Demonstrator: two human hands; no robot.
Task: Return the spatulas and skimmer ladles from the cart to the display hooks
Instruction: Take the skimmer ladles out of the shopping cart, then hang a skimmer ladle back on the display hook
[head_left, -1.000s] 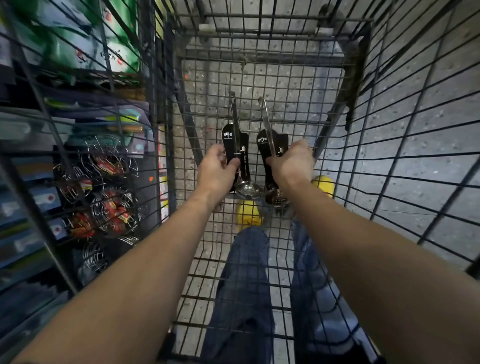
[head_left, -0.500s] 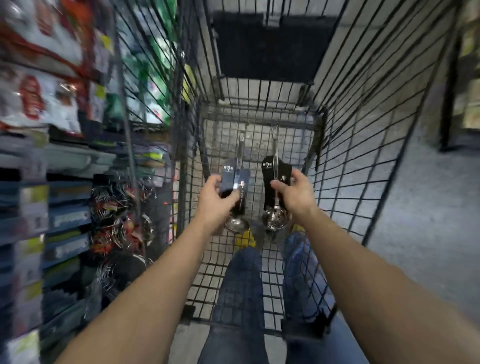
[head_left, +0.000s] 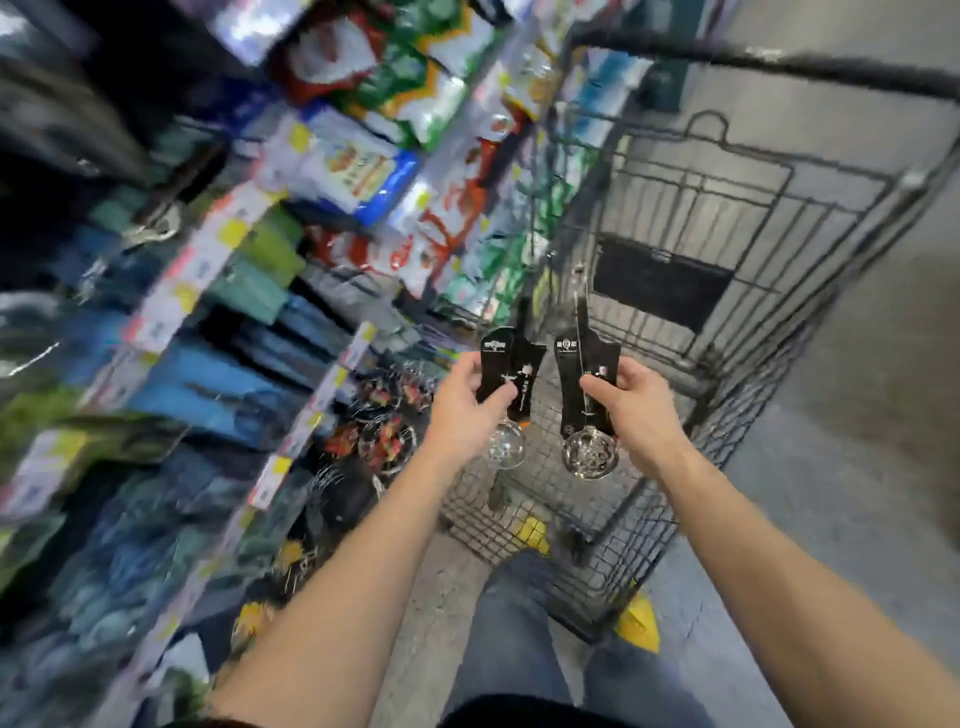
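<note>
Blurred shelves (head_left: 291, 218) flank wire cart (head_left: 727, 322); hands (head_left: 465, 410) (head_left: 636, 410) each grip a ladle (head_left: 506, 395) (head_left: 587, 405).

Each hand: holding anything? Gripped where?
Left hand holds a skimmer ladle by its black card sleeve. Right hand holds another skimmer ladle, also at the card, bowls hanging down.

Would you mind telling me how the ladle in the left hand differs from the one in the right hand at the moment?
The left ladle leans to the right at the top; the right ladle stands closer to upright. The left ladle's bowl looks blurred and partly hidden behind the left hand; the right ladle's bowl is in plain view below the right hand, its holes visible. Both are shiny metal skimmers on black cards, gripped at card level above the cart.
</note>
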